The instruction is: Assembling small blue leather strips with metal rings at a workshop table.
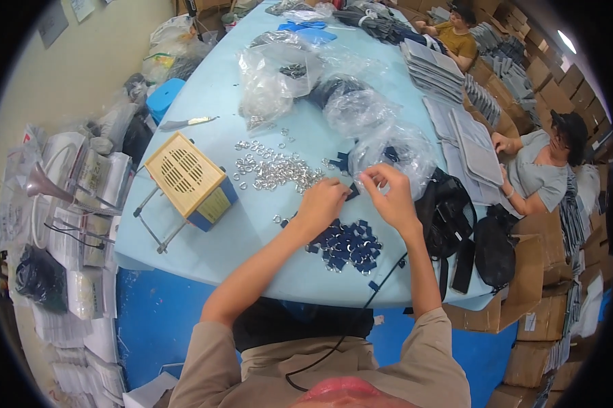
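Observation:
Over the pale blue table, my left hand (325, 200) is closed, its fingertips by the near right edge of a loose pile of silvery metal rings (272, 168). Just to its right my right hand (390, 190) has thumb and forefinger pinched together; anything between them is too small to make out. A short navy strip (351, 192) shows between the two hands, and I cannot tell whether either one grips it. Nearer me, below both hands, lies a heap of navy fabric tabs (344, 248) with metal rings on them. Beyond my right hand, navy pieces (391, 154) lie at a clear plastic bag (415, 160).
A wooden-topped box (187, 173) on a metal stand occupies the table's left side, with a knife (187, 123) beyond. Clear bags (276, 81) lie farther back. Right are a black bag (446, 207), phone (464, 266) and grey fabric stacks (476, 146). Two people (544, 160) sit there.

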`<state>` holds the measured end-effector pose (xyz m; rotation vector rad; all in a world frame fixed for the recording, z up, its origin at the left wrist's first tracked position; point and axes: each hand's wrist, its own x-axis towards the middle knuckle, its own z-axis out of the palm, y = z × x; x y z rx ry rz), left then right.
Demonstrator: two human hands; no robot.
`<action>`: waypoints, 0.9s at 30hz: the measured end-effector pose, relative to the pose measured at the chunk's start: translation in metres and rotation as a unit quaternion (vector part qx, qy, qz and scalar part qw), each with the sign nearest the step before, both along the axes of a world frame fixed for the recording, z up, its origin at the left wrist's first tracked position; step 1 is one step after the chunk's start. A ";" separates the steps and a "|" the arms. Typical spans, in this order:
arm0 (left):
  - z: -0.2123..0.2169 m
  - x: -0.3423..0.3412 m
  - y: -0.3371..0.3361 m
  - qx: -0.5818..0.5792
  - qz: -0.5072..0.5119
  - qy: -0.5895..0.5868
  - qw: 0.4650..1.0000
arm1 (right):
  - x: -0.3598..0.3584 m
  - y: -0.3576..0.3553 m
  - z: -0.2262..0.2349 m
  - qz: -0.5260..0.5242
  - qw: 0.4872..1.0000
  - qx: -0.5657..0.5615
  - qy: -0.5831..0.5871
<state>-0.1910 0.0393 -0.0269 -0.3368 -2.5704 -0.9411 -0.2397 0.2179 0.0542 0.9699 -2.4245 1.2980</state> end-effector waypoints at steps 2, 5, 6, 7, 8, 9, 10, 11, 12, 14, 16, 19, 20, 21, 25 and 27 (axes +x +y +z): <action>0.007 0.001 0.003 0.045 0.001 -0.005 0.999 | -0.007 -0.003 -0.022 -0.024 0.999 -0.013 0.047; 0.014 0.007 0.009 -0.020 0.005 0.040 0.999 | -0.002 -0.001 -0.036 -0.039 0.994 -0.015 0.102; 0.017 0.011 0.010 -0.027 0.009 0.003 1.000 | 0.002 -0.003 -0.037 -0.043 0.989 -0.016 0.142; 0.015 0.009 0.009 -0.031 0.010 0.002 0.999 | 0.004 -0.005 -0.035 -0.049 0.982 -0.018 0.183; 0.011 0.008 0.007 -0.018 0.009 0.000 1.000 | 0.004 -0.006 -0.030 -0.043 0.978 -0.018 0.204; 0.009 0.007 0.004 -0.006 0.007 -0.003 1.000 | 0.005 -0.006 -0.030 -0.043 0.978 -0.023 0.203; 0.015 0.007 0.001 -0.010 0.003 -0.005 1.000 | 0.006 -0.003 -0.031 -0.037 0.975 -0.021 0.217; 0.026 0.006 -0.006 0.043 0.007 -0.052 0.998 | 0.006 0.000 -0.034 -0.031 0.972 -0.020 0.231; 0.035 0.002 -0.013 0.095 0.011 -0.100 0.990 | 0.005 0.002 -0.041 -0.018 0.975 -0.038 0.220; 0.054 -0.018 -0.037 0.084 0.077 -0.036 0.993 | 0.007 -0.003 -0.046 0.000 0.977 -0.026 0.211; 0.060 -0.056 -0.066 -0.036 0.111 0.050 0.992 | 0.007 -0.008 -0.049 0.044 0.986 0.015 0.158; 0.082 -0.076 -0.077 -0.088 0.149 0.064 0.983 | 0.008 -0.008 -0.055 0.047 0.986 0.089 0.136; 0.089 -0.075 -0.075 -0.044 0.149 0.031 0.987 | 0.007 -0.004 -0.062 0.058 0.988 0.112 0.089; 0.094 -0.073 -0.071 0.001 0.148 -0.002 0.989 | 0.004 0.001 -0.067 0.053 0.989 0.110 0.088; 0.058 -0.038 -0.084 0.033 0.151 -0.063 0.986 | 0.002 -0.001 -0.076 -0.024 0.977 0.146 0.154; 0.037 -0.025 -0.092 0.021 0.169 -0.076 0.983 | 0.002 0.000 -0.082 -0.039 0.975 0.168 0.142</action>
